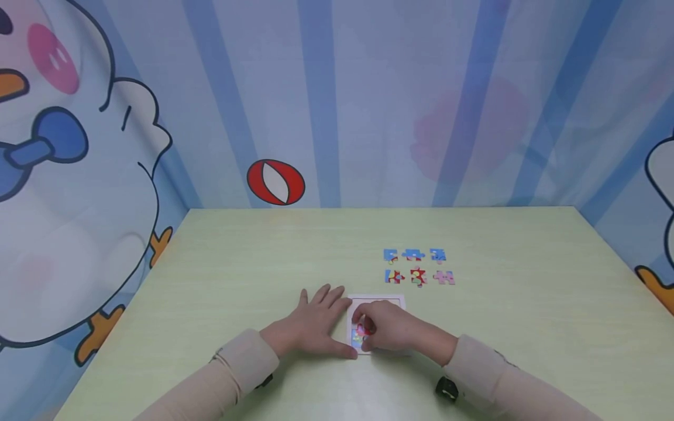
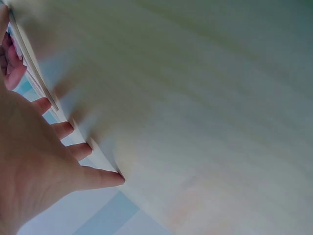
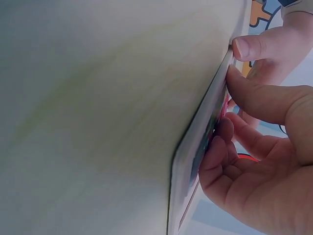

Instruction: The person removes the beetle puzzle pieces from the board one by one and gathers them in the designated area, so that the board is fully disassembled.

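Observation:
A small white-bordered puzzle tray (image 1: 402,302) lies on the table in front of the person. My left hand (image 1: 318,327) rests spread on the tabletop at its left, with thumb and index finger at the tray's edge; the left wrist view shows these fingers straight. Over the tray is my right hand (image 1: 392,324), its fingers curled, pinching a pink-and-red jigsaw piece (image 1: 361,329) low at the tray's left side. In the right wrist view, thumb and fingers come down onto the tray (image 3: 180,166). The hand covers most of the tray's inside.
Several loose jigsaw pieces lie in two rows beyond the tray, among them a blue one (image 1: 413,255), a red one (image 1: 418,276) and a pink one (image 1: 444,278). The pale green table (image 1: 253,251) ends at a blue striped backdrop (image 1: 368,117) with cartoon prints.

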